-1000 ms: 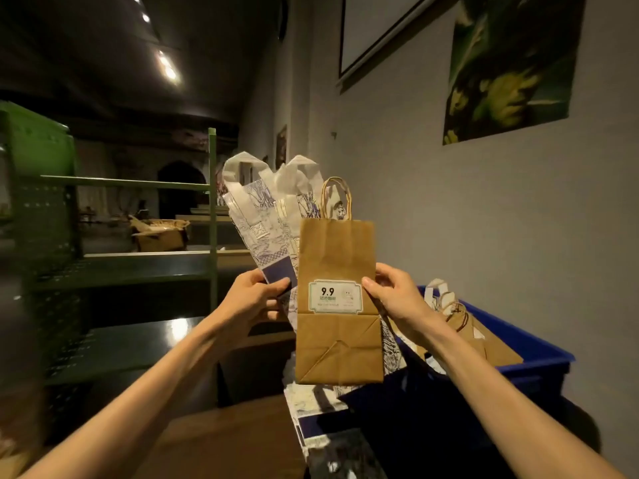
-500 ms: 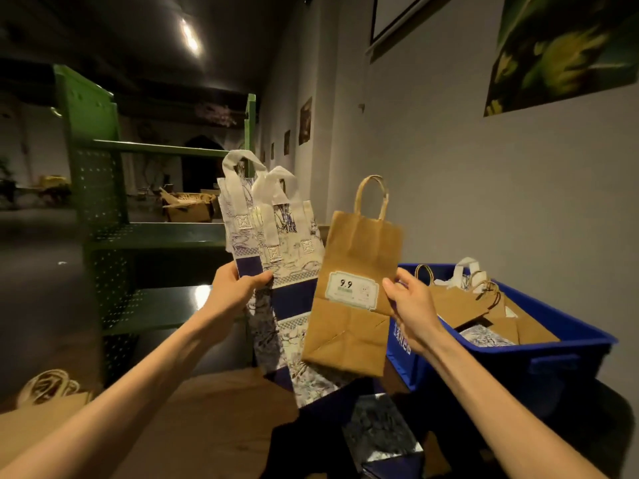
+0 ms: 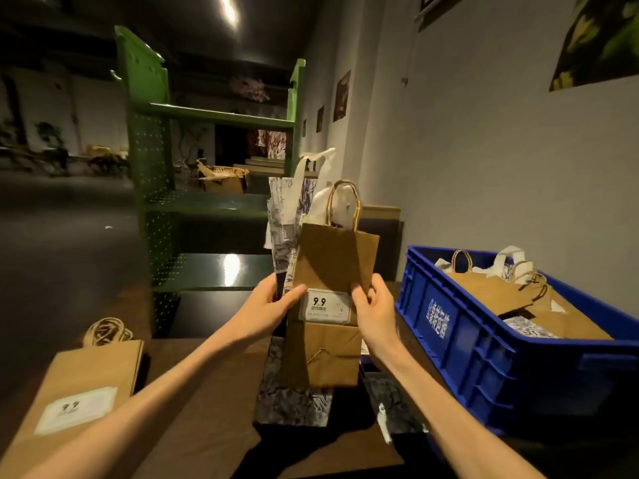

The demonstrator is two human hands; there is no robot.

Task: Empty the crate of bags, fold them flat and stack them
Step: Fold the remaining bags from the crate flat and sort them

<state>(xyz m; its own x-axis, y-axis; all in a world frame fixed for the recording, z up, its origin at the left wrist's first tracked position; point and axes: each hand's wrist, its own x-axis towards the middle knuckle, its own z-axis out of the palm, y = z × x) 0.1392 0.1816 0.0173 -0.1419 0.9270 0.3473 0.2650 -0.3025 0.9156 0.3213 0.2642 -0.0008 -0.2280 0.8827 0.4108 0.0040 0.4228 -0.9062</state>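
The brown paper bag point(image 3: 333, 299) w/ the 9.9 label is upright at frame centre, already flat, base flap folded up over its lower front. It looks light and fairly stiff; kraft paper creases and tears if bent hard, so best held by the side edges mid-height, not by the twisted handles, which would let it swing. Behind it sit printed white bags point(image 3: 288, 223), seemingly softer and floppier, likely to slide against the paper unless pinched together w/ it.

Left hand point(image 3: 268, 311): fingers curled round the left edge of the bundle, thumb pressed on the brown bag's front beside the label, so it appears to grip both the brown and printed bags. Right hand point(image 3: 375, 311): fingers curled, pinching the brown bag's right edge just right of the label.

Blue crate point(image 3: 460, 344), right of frame, has several bags left inside, brown and printed, so emptying seems far from done. 1 flat brown bag point(image 3: 74, 392) lies on the table point(image 3: 193, 440) at lower left, prob. the stack's start. Green shelving point(image 3: 152, 160) fills upper left.
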